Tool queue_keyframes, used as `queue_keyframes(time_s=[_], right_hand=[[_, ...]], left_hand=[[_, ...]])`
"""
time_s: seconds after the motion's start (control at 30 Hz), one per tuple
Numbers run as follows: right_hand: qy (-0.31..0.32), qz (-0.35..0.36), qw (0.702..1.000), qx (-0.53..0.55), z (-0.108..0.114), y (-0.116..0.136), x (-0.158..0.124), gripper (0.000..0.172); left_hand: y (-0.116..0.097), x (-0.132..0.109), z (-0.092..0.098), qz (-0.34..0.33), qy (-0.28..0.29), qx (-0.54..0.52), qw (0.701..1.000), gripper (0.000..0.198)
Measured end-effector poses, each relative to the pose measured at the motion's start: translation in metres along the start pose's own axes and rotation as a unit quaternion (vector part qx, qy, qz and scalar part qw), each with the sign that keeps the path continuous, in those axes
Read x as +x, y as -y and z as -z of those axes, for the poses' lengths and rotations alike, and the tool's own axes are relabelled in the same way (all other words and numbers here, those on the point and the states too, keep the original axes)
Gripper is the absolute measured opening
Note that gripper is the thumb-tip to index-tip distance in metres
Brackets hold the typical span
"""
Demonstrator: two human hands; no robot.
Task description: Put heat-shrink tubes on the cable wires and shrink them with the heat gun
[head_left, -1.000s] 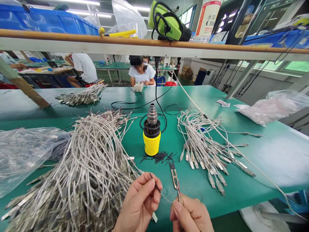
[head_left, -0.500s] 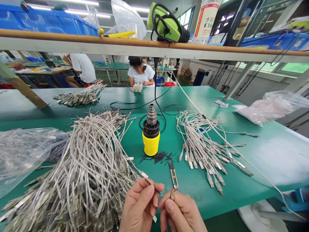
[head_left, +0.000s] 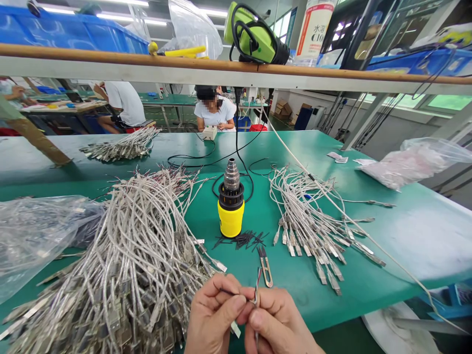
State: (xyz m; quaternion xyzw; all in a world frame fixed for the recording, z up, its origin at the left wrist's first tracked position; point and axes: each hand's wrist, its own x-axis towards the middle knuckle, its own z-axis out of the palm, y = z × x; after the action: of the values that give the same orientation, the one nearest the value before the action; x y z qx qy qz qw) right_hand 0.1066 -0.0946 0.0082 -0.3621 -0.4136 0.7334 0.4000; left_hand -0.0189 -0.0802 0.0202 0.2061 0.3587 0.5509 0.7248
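Note:
My left hand (head_left: 217,312) pinches a thin black heat-shrink tube (head_left: 227,291) between thumb and fingers. Touching it at the fingertips, my right hand (head_left: 278,319) is closed on the stripped end of a USB cable (head_left: 257,285), whose fine coloured wires stick up. Most of that cable is hidden by the hands. Just beyond them lie thread snips (head_left: 265,268) with dark blades. Farther back are loose black tubes (head_left: 248,239) in a small heap, at the foot of a yellow heat gun (head_left: 231,219) standing nozzle up.
A big pile of USB cables (head_left: 143,236) spreads on the left, beside a plastic bag (head_left: 40,231). Another bundle of cables (head_left: 309,216) lies right. A white cord (head_left: 363,238) crosses the table (head_left: 416,236). Overhead runs a shelf (head_left: 206,71). A person (head_left: 216,110) sits opposite.
Both hands have drawn closer, fingertips now touching. The tube has come nearer the cable end, and the coloured wires now point more upright. Snips and piles stay put.

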Motion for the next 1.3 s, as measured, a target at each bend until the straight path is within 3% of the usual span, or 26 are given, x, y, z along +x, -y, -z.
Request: queue_keyframes(time_s=[0.2, 0.37, 0.6, 1.0, 1.3], right_hand=[[0.021, -0.028, 0.996, 0.077, -0.001, 0.006, 0.005, 0.035], [0.038, -0.030, 0.995, 0.091, 0.006, -0.004, 0.013, 0.020], [0.052, -0.056, 0.989, 0.127, 0.013, -0.011, 0.015, 0.007], [0.057, -0.051, 0.985, 0.154, 0.009, -0.009, 0.017, 0.006], [0.040, -0.070, 0.989, 0.127, 0.006, -0.004, 0.018, 0.028]], left_hand=[[-0.001, 0.001, 0.000, 0.011, 0.006, 0.015, 1.000, 0.023], [-0.002, 0.004, 0.003, 0.009, -0.009, 0.057, 0.998, 0.022], [-0.003, 0.000, 0.001, 0.012, 0.006, 0.028, 1.000, 0.019], [-0.002, -0.003, 0.000, -0.010, 0.010, 0.042, 0.999, 0.015], [-0.002, -0.004, 0.009, 0.009, 0.020, 0.065, 0.998, 0.018]])
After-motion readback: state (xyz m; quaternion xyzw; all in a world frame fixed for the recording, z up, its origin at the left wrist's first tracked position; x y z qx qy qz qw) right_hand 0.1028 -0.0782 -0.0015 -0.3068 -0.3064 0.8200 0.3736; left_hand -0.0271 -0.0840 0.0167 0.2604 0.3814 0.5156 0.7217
